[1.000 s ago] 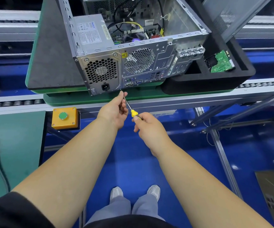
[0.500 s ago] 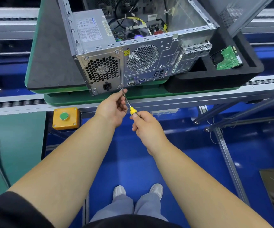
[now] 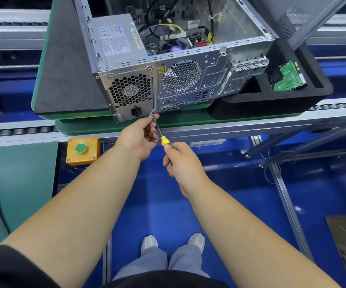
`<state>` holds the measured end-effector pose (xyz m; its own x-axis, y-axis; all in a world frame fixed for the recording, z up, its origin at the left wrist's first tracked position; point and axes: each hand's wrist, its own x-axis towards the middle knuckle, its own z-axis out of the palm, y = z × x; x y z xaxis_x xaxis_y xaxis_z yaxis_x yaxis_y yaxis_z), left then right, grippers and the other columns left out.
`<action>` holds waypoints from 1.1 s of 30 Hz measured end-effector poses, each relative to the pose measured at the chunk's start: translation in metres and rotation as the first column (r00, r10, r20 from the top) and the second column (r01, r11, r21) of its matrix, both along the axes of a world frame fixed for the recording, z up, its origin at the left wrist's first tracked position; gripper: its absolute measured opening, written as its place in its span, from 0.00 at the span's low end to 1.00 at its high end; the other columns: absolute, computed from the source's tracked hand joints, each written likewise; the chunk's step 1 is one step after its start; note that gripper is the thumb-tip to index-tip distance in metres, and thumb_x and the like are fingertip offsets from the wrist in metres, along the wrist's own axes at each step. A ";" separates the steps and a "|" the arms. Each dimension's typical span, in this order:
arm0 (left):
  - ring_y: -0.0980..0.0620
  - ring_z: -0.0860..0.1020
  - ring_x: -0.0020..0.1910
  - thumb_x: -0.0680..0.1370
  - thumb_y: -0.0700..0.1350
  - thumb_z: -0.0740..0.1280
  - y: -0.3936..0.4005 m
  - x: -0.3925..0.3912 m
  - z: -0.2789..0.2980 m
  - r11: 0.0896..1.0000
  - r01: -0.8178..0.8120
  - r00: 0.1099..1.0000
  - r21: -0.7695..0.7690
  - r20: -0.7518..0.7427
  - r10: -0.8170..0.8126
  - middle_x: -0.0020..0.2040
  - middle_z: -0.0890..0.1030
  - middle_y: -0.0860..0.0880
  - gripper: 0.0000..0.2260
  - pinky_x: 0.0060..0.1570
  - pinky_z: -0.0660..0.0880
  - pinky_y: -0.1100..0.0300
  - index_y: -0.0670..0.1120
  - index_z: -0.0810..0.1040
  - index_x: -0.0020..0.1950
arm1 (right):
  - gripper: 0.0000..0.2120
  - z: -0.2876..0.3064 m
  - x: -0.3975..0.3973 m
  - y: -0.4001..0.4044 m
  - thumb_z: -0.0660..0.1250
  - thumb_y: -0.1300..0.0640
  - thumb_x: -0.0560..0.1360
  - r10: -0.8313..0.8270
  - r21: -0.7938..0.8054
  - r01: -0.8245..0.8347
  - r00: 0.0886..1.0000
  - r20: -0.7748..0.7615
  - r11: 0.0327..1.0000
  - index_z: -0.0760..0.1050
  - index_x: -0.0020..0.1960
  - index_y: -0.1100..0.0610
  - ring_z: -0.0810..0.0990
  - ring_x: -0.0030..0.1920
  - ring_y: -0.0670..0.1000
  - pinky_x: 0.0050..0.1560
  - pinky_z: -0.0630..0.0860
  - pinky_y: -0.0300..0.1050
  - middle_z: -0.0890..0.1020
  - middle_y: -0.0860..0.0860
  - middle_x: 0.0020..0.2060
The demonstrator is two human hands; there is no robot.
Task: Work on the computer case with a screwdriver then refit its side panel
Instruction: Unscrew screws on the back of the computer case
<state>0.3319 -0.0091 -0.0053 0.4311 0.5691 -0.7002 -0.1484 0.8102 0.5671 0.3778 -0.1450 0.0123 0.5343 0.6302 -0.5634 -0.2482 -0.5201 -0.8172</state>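
At centre frame, just below the near edge of the conveyor, we hold a screwdriver (image 3: 161, 135) in both hands. Our right hand (image 3: 179, 157) is curled round its handle, of which only the yellow collar shows above the fingers. Our left hand (image 3: 140, 135) pinches the metal shaft between thumb and fingertips, close to the tip. The shaft slants up and to the left, and its tip meets the lower right corner of the power supply plate on the rear of the case (image 3: 176, 59); the screw itself we cannot make out.

Case: grey metal tower lying on its side, rear face towards us, upper side open with no panel on it. Inside we see the power supply (image 3: 116, 39) at left, with cables and a board to its right. On the rear face are a honeycomb fan grille, a black mains socket, a second round grille with a yellow warning sticker beside it, and a row of ports.

Side panel (image 3: 299, 15): perforated grey sheet, leaning tilted at the far right, behind the case.

Pallet (image 3: 64, 59): dark mat on a green base, under the case and extending left.

Tray (image 3: 292, 100): black foam, touching the right end of the case, with a green circuit board (image 3: 287, 77) lying in a recess.

Button box (image 3: 83, 150): orange, green button, mounted below the conveyor rail, left of our left hand.

Floor (image 3: 220, 194): blue, with our light shoes (image 3: 173, 243) at the near edge.
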 end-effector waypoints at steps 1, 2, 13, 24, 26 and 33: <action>0.60 0.70 0.29 0.80 0.43 0.65 0.001 -0.001 0.001 1.000 0.009 1.000 0.000 -0.009 -0.009 0.29 0.75 0.54 0.08 0.34 0.69 0.67 0.44 0.84 0.47 | 0.12 0.001 -0.002 0.001 0.61 0.49 0.81 -0.041 0.001 0.041 0.998 -0.055 0.999 0.72 0.54 0.58 0.65 0.28 0.48 0.35 0.65 0.46 0.77 0.50 0.36; 0.60 0.70 0.29 0.80 0.43 0.65 0.001 -0.001 0.002 1.000 0.021 1.000 0.002 -0.021 -0.021 0.29 0.75 0.54 0.08 0.34 0.69 0.67 0.44 0.84 0.47 | 0.12 0.002 -0.003 0.001 0.61 0.50 0.81 -0.081 0.009 0.083 0.990 -0.117 0.997 0.71 0.53 0.59 0.64 0.27 0.47 0.33 0.64 0.45 0.76 0.51 0.36; 0.58 0.81 0.38 0.80 0.44 0.65 -0.006 -0.009 0.007 0.989 0.130 0.991 0.069 -0.016 -0.130 0.40 0.85 0.52 0.08 0.39 0.77 0.64 0.46 0.83 0.49 | 0.20 0.008 -0.002 0.007 0.55 0.49 0.84 -0.216 -0.042 0.216 0.902 -0.375 0.975 0.80 0.46 0.58 0.66 0.25 0.46 0.29 0.62 0.39 0.76 0.50 0.29; 0.58 0.81 0.37 0.80 0.45 0.66 -0.008 -0.006 0.011 0.992 0.113 0.993 0.059 -0.026 -0.112 0.37 0.84 0.52 0.06 0.38 0.76 0.66 0.46 0.82 0.47 | 0.11 0.008 0.000 0.008 0.66 0.49 0.79 -0.224 -0.045 0.221 0.927 -0.301 0.974 0.77 0.46 0.58 0.70 0.28 0.45 0.25 0.64 0.37 0.78 0.50 0.33; 0.58 0.83 0.40 0.81 0.46 0.64 -0.008 -0.008 0.011 0.982 0.168 0.986 0.081 -0.023 -0.167 0.41 0.86 0.52 0.08 0.41 0.76 0.64 0.46 0.82 0.48 | 0.15 0.010 0.001 0.009 0.63 0.48 0.81 -0.226 -0.063 0.217 0.927 -0.300 0.974 0.79 0.45 0.57 0.70 0.27 0.45 0.25 0.64 0.37 0.79 0.49 0.31; 0.60 0.83 0.36 0.79 0.44 0.67 -0.009 -0.007 0.011 0.988 0.143 0.989 0.064 -0.035 -0.141 0.37 0.85 0.53 0.06 0.34 0.78 0.66 0.45 0.82 0.47 | 0.20 0.014 0.003 0.013 0.63 0.45 0.81 -0.235 -0.078 0.223 0.894 -0.381 0.972 0.81 0.44 0.59 0.68 0.26 0.46 0.25 0.63 0.37 0.78 0.51 0.29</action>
<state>0.3249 -0.0185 0.0055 0.4904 0.5489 -0.6770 -0.0164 0.7824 0.6225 0.3806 -0.1317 0.0260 0.3991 0.4951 -0.7717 -0.6553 -0.4347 -0.6178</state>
